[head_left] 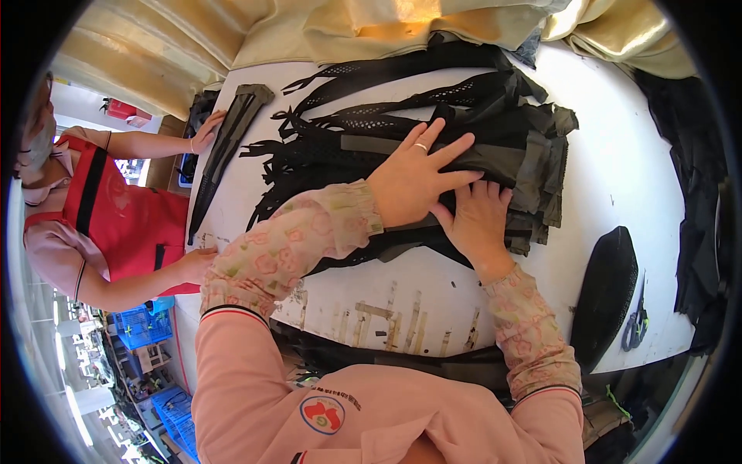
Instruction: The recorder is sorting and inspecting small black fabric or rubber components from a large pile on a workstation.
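Observation:
A layered pile of black fabric pieces [325,158], some with mesh panels and stringy ends at the left, lies on the white table [610,155]. Folded grey-black bands [549,166] line the pile's right end. My left hand [413,174], with a ring on one finger, rests on the pile with its fingers spread. Close beside it, my right hand [479,220] lies on the fabric's near part, fingers stretched forward. The two hands almost meet at the thumbs. Neither hand is wrapped round anything; the fabric under the palms is hidden.
A co-worker in a red apron [127,216] stands at the left, hands by a single long black piece [232,147]. At right lie a black mesh panel [607,298] and small scissors [635,329]. Tape strips [394,325] mark the near edge. Gold curtains [309,31] hang behind.

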